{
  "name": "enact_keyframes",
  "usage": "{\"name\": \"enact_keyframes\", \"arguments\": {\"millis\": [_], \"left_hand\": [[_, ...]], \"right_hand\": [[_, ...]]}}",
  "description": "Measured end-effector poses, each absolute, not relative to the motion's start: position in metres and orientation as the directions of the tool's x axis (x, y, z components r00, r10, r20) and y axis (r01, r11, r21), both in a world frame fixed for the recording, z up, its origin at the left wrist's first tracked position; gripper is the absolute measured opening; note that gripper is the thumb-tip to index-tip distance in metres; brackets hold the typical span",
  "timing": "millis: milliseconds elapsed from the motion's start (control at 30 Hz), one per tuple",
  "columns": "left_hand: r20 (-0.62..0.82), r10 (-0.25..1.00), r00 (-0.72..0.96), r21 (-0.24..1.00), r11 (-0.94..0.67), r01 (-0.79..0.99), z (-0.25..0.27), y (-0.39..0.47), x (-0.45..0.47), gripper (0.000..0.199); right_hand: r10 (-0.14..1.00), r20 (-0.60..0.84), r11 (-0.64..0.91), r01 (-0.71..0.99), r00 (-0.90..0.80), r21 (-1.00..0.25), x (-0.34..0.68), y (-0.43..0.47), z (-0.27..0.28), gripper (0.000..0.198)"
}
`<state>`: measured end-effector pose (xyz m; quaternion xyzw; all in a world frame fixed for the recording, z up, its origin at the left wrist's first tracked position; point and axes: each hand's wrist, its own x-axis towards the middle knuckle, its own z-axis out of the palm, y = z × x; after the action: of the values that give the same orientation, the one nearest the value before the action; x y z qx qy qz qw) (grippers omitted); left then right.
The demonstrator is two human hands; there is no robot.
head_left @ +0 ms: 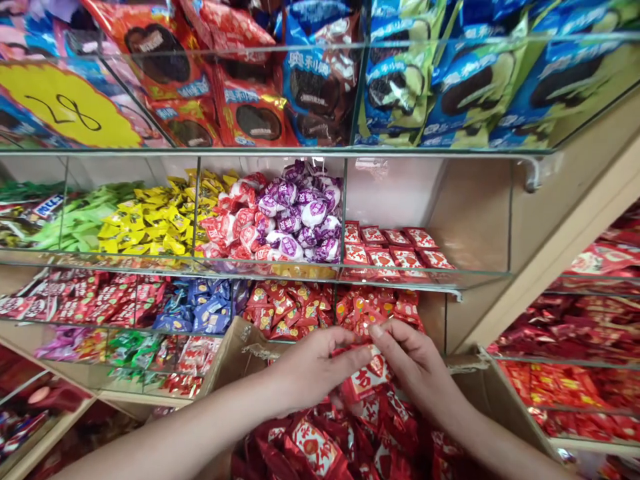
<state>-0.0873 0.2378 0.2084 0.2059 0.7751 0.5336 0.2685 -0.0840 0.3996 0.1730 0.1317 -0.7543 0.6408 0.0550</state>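
Both hands meet low in the centre of the frame, over a cardboard box (235, 353) heaped with red sweet packets (320, 447). The left hand (313, 367) comes in from the lower left, fingers curled and nearly closed, thumb pressed along the top of a red-and-white packet (370, 377). The right hand (417, 363) reaches in from the lower right, fingers half bent, fingertips pinching the same packet's upper edge. So the packet is gripped between both hands, just above the heap and right in front of the lowest glass shelf.

Directly behind the fingers, that shelf's compartment is stuffed with red-and-orange wrapped sweets (380, 307). One shelf up, centre frame, sits a mound of purple-and-white sweets (305, 213), with flat red packets (395, 247) in rows to their right and yellow sweets (150, 220) to their left. Along the top run blue and green biscuit bags (450, 80), and a yellow price tag (65, 107) sits upper left.
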Motion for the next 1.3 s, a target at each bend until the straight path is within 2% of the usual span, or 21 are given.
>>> {"name": "enact_keyframes", "arguments": {"millis": [67,100,200,233,300,400,500,600,667,733,800,900,967,1033,1100,1167,1233,1300], "left_hand": [[-0.331,0.61,-0.721,0.926,0.359,-0.121,0.207,0.239,-0.087,0.046],[-0.342,0.601,-0.723,0.924,0.356,-0.141,0.207,0.24,-0.086,0.046],[-0.253,0.558,-0.79,0.948,0.305,-0.088,0.206,0.241,-0.082,0.045],[-0.216,0.559,-0.8,0.957,0.284,-0.06,0.206,0.241,-0.08,0.044],[-0.16,0.576,-0.802,0.97,0.242,-0.02,0.204,0.241,-0.078,0.042],[-0.133,0.602,-0.787,0.987,0.152,-0.051,0.204,0.239,-0.076,0.042],[-0.165,0.636,-0.754,0.986,0.083,-0.146,0.207,0.237,-0.078,0.042],[-0.207,0.656,-0.726,0.973,0.062,-0.221,0.21,0.234,-0.081,0.049],[-0.197,0.605,-0.772,0.98,0.097,-0.175,0.211,0.233,-0.084,0.05],[-0.172,0.588,-0.79,0.98,0.185,-0.076,0.211,0.232,-0.086,0.043],[-0.176,0.636,-0.751,0.969,0.245,-0.019,0.211,0.231,-0.087,0.035],[-0.224,0.68,-0.698,0.968,0.239,-0.077,0.214,0.23,-0.086,0.034],[-0.239,0.677,-0.696,0.963,0.254,-0.084,0.217,0.228,-0.085,0.036],[-0.257,0.657,-0.709,0.951,0.304,-0.063,0.219,0.226,-0.085,0.04],[-0.256,0.628,-0.735,0.939,0.341,-0.035,0.218,0.224,-0.085,0.044],[-0.225,0.573,-0.788,0.951,0.304,-0.05,0.213,0.225,-0.084,0.046],[-0.194,0.494,-0.848,0.968,0.237,-0.084,0.209,0.228,-0.083,0.048],[-0.214,0.46,-0.862,0.967,0.226,-0.119,0.21,0.23,-0.08,0.049]], "right_hand": [[-0.096,0.201,0.055,-0.207,-0.975,-0.977,-0.082,0.397,0.173,0.034],[-0.093,0.146,-0.039,-0.143,-0.985,-0.989,-0.081,0.394,0.174,0.034],[-0.128,-0.049,-0.388,0.096,-0.991,-0.917,-0.077,0.385,0.181,0.034],[-0.144,-0.091,-0.468,0.149,-0.985,-0.871,-0.075,0.383,0.183,0.035],[-0.167,-0.155,-0.531,0.221,-0.974,-0.818,-0.073,0.379,0.189,0.037],[-0.189,-0.192,-0.506,0.263,-0.963,-0.822,-0.073,0.377,0.193,0.04],[-0.168,-0.077,-0.389,0.137,-0.983,-0.911,-0.079,0.381,0.19,0.041],[-0.166,0.031,-0.202,0.003,-0.986,-0.979,-0.088,0.386,0.185,0.041],[-0.156,0.083,-0.105,-0.067,-0.984,-0.992,-0.092,0.388,0.183,0.042],[-0.149,0.115,-0.054,-0.108,-0.982,-0.993,-0.092,0.388,0.183,0.043],[-0.152,0.068,-0.095,-0.054,-0.986,-0.994,-0.089,0.386,0.183,0.042],[-0.23,-0.088,-0.24,0.144,-0.969,-0.96,-0.086,0.382,0.184,0.041],[-0.264,-0.073,-0.226,0.135,-0.962,-0.965,-0.087,0.382,0.185,0.042],[-0.261,0.022,-0.143,0.016,-0.965,-0.99,-0.089,0.384,0.187,0.043],[-0.228,0.051,-0.147,-0.018,-0.972,-0.989,-0.091,0.384,0.189,0.044],[-0.206,-0.035,-0.245,0.086,-0.978,-0.966,-0.09,0.383,0.192,0.041],[-0.233,-0.104,-0.356,0.184,-0.967,-0.916,-0.085,0.378,0.193,0.035],[-0.274,-0.078,-0.435,0.195,-0.959,-0.879,-0.077,0.372,0.194,0.03]]}}
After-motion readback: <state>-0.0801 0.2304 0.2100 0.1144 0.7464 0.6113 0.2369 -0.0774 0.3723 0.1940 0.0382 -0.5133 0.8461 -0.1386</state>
